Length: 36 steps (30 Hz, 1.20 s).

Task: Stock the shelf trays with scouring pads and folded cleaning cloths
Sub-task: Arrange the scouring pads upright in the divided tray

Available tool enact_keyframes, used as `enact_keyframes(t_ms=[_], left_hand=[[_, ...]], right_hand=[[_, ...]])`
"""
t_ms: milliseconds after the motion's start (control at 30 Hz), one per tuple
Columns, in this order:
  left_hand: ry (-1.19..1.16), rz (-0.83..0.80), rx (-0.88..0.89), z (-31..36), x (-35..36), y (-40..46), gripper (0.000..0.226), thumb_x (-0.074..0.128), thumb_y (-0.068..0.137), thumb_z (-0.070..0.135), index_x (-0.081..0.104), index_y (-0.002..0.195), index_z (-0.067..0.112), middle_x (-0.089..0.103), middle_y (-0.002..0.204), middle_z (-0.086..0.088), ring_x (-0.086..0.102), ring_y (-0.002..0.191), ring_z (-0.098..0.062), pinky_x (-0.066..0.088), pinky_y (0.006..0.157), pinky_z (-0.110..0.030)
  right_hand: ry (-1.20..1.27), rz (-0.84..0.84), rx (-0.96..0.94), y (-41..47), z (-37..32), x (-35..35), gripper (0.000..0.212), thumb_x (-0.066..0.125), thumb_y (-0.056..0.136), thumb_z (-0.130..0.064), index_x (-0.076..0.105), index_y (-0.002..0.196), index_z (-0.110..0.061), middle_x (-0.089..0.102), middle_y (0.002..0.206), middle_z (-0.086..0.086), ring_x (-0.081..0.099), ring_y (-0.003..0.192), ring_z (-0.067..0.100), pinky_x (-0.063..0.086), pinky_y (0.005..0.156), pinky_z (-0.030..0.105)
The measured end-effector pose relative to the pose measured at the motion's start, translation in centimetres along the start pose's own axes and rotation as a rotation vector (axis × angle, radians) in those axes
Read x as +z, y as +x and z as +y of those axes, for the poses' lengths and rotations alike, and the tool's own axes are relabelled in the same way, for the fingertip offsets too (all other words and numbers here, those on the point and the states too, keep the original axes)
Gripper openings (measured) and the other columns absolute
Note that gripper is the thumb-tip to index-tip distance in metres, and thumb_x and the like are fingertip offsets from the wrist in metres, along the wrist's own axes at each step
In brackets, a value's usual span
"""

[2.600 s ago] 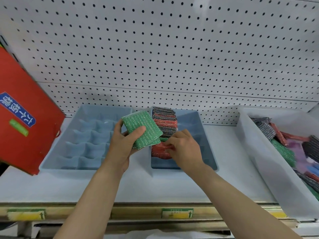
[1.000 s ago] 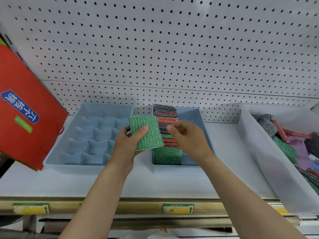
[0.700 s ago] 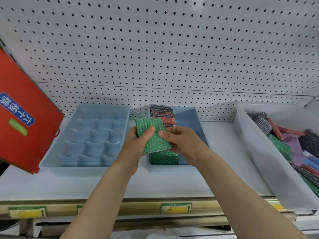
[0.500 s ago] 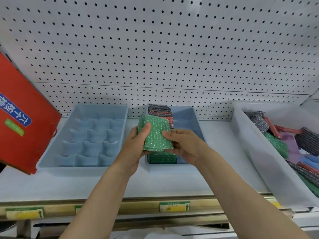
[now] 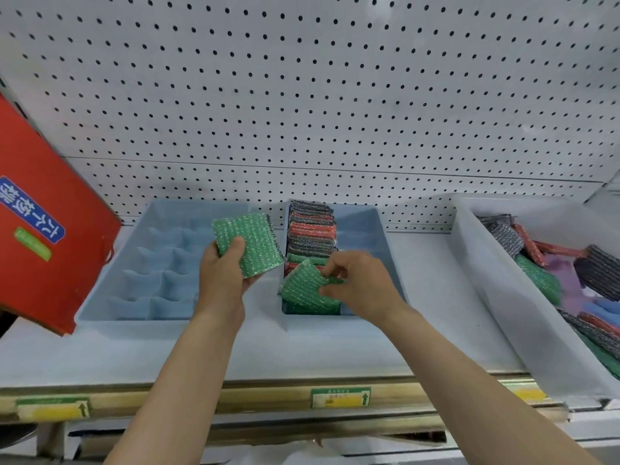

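Observation:
My left hand (image 5: 219, 280) grips a green glittery scouring pad (image 5: 250, 239) upright over the gap between two blue trays, thumb across its face. My right hand (image 5: 360, 283) pinches a second green pad (image 5: 303, 286) tilted over the near end of the middle blue tray (image 5: 382, 236). That tray's left lane holds a row of grey, red and green pads (image 5: 312, 229) standing on edge. The left blue tray (image 5: 157, 263) has a grid of compartments with nothing in them.
A white bin (image 5: 496, 297) at the right holds loose pads and cloths in grey, red, green, purple and blue. A red box (image 5: 43, 223) leans at the left. White pegboard (image 5: 302, 95) backs the shelf. Price labels (image 5: 340, 397) sit on the shelf's front edge.
My right hand has taken one green pad off the pads in my left hand and lowered it to the near end of the middle tray. My left hand has drawn left.

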<state>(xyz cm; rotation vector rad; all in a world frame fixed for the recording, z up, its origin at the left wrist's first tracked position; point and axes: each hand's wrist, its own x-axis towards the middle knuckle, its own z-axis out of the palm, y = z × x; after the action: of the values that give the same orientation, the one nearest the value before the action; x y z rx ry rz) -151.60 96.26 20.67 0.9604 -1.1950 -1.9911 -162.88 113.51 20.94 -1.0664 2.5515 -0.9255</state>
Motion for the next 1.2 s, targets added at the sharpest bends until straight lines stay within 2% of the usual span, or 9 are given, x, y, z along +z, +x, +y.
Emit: enact_keyframes(t_ms=[200, 367, 500, 633, 800, 900, 1000, 1067, 1200], left_hand=[[0.02, -0.02, -0.007, -0.5, -0.4, -0.5, 0.025, 0.051, 0.102, 0.018, 0.058, 0.126, 0.015, 0.068, 0.111, -0.003, 0.067, 0.094, -0.017, 0.056, 0.071, -0.033], [-0.042, -0.049, -0.082, -1.3, -0.4, -0.6, 0.024, 0.051, 0.102, 0.017, 0.06, 0.124, 0.013, 0.069, 0.114, -0.008, 0.067, 0.102, -0.024, 0.058, 0.08, -0.041], [-0.077, 0.023, -0.104, -2.9, 0.0, -0.9, 0.028, 0.05, 0.103, 0.019, 0.058, 0.129, 0.014, 0.067, 0.122, -0.011, 0.066, 0.106, -0.025, 0.057, 0.086, -0.041], [-0.065, 0.071, -0.079, -3.7, 0.4, -0.8, 0.027, 0.05, 0.103, 0.018, 0.058, 0.129, 0.017, 0.067, 0.119, -0.006, 0.065, 0.1, -0.019, 0.054, 0.076, -0.032], [-0.035, 0.069, -0.084, -4.3, 1.0, -1.2, 0.026, 0.051, 0.103, 0.019, 0.057, 0.128, 0.018, 0.067, 0.119, -0.005, 0.064, 0.106, -0.023, 0.053, 0.088, -0.037], [-0.032, 0.038, -0.096, -4.7, 1.5, -1.7, 0.027, 0.05, 0.103, 0.018, 0.056, 0.129, 0.017, 0.067, 0.116, -0.005, 0.064, 0.101, -0.02, 0.053, 0.084, -0.033], [-0.011, 0.016, -0.088, -4.3, 1.7, -1.7, 0.026, 0.051, 0.102, 0.018, 0.056, 0.128, 0.018, 0.067, 0.115, -0.002, 0.063, 0.101, -0.019, 0.051, 0.081, -0.031], [0.016, 0.0, -0.078, -4.1, 1.8, -1.5, 0.026, 0.051, 0.102, 0.018, 0.056, 0.128, 0.018, 0.067, 0.117, -0.003, 0.064, 0.101, -0.018, 0.053, 0.083, -0.034], [0.139, -0.104, -0.02, -4.2, 2.9, -2.3, 0.025, 0.052, 0.101, 0.025, 0.055, 0.127, 0.026, 0.067, 0.121, 0.002, 0.063, 0.113, -0.018, 0.05, 0.1, -0.043]], right_hand=[[-0.288, -0.033, -0.056, 0.5, -0.9, -0.9, 0.018, 0.081, 0.08, -0.023, 0.072, 0.095, -0.024, 0.06, 0.094, -0.009, 0.056, 0.086, 0.012, 0.049, 0.078, 0.029], [-0.372, -0.064, -0.163, 0.7, -1.4, 1.3, 0.02, 0.079, 0.08, -0.023, 0.073, 0.099, -0.024, 0.064, 0.1, -0.004, 0.06, 0.091, 0.016, 0.049, 0.07, 0.028], [-0.264, 0.023, -0.189, 1.3, -1.4, 1.6, 0.021, 0.084, 0.075, -0.026, 0.075, 0.094, -0.022, 0.067, 0.095, -0.003, 0.062, 0.086, 0.017, 0.053, 0.071, 0.032], [-0.305, -0.071, -0.196, 1.1, -0.6, 3.0, 0.021, 0.083, 0.077, -0.023, 0.074, 0.096, -0.021, 0.066, 0.099, -0.002, 0.061, 0.088, 0.018, 0.051, 0.071, 0.031], [-0.302, -0.057, -0.209, 1.3, 0.4, 3.2, 0.025, 0.084, 0.073, -0.017, 0.074, 0.096, -0.019, 0.065, 0.098, -0.002, 0.061, 0.088, 0.018, 0.052, 0.069, 0.033], [-0.308, -0.072, -0.181, 1.1, 1.2, 2.8, 0.026, 0.082, 0.072, -0.014, 0.071, 0.094, -0.02, 0.063, 0.092, -0.007, 0.061, 0.087, 0.017, 0.05, 0.069, 0.031], [-0.05, -0.136, -0.067, 1.2, 1.9, 1.0, 0.016, 0.081, 0.079, -0.019, 0.072, 0.092, -0.022, 0.066, 0.082, -0.015, 0.064, 0.077, 0.006, 0.051, 0.071, 0.021], [0.191, -0.055, 0.015, 1.6, 1.2, -0.7, 0.013, 0.076, 0.085, -0.031, 0.07, 0.093, -0.022, 0.069, 0.082, -0.011, 0.065, 0.076, 0.002, 0.052, 0.071, 0.015], [0.525, -0.122, 0.197, 1.2, -1.3, -0.5, 0.04, 0.077, 0.08, -0.047, 0.063, 0.09, -0.011, 0.061, 0.079, -0.007, 0.064, 0.08, 0.01, 0.06, 0.075, 0.027]])
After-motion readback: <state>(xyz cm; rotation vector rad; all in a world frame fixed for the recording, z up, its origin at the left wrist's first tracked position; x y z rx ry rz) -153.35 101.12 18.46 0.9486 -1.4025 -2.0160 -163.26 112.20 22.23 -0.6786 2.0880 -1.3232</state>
